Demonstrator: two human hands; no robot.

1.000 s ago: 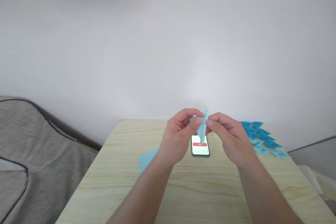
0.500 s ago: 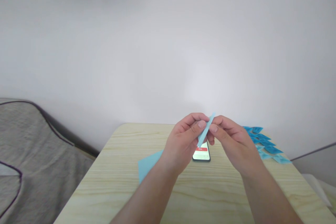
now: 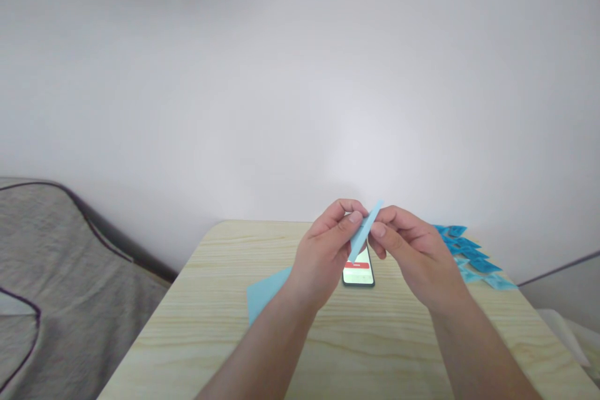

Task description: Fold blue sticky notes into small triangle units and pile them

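Folded paper (image 3: 363,239) now leans further right at far end. Your left hand (image 3: 325,250) clamps it; right hand (image 3: 417,256) grip unclear. Likely light, easily creased: pinch edges gently.

A paper piece (image 3: 360,242) sits between the left hand (image 3: 325,247) and right hand (image 3: 417,253), above a phone (image 3: 359,275) on a table (image 3: 370,344). A paper sheet (image 3: 263,294) lies left, partly behind the left forearm (image 3: 269,340); paper folds (image 3: 479,262) lie right; a wall (image 3: 300,87) stands behind.
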